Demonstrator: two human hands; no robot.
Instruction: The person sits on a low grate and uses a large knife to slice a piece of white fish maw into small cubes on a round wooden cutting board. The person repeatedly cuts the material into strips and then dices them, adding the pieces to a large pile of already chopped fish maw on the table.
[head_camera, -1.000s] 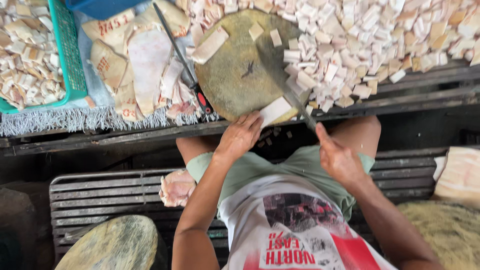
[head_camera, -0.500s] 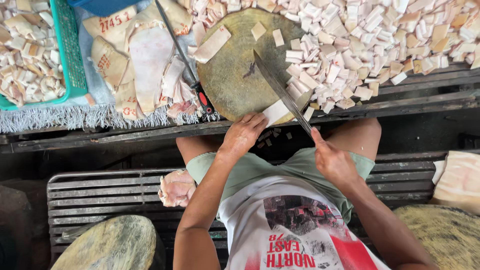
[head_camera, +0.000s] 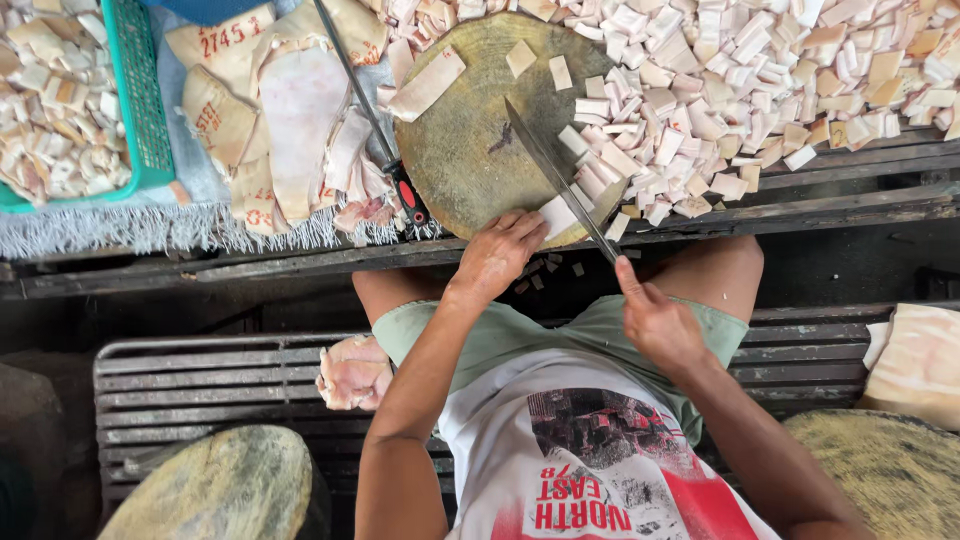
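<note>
**Q:** What's the setup right now?

**A:** My left hand (head_camera: 505, 250) presses flat on a pale slab piece (head_camera: 556, 215) at the lower edge of the round chopping block (head_camera: 470, 140), centre frame. My right hand (head_camera: 655, 325) is closed on the knife (head_camera: 555, 175), blade angled over it.

**Q:** Any tips?

**A:** I'd say tuck the fingertips back and keep cuts even, so they match the cut cubes (head_camera: 760, 80) upper right.
</note>
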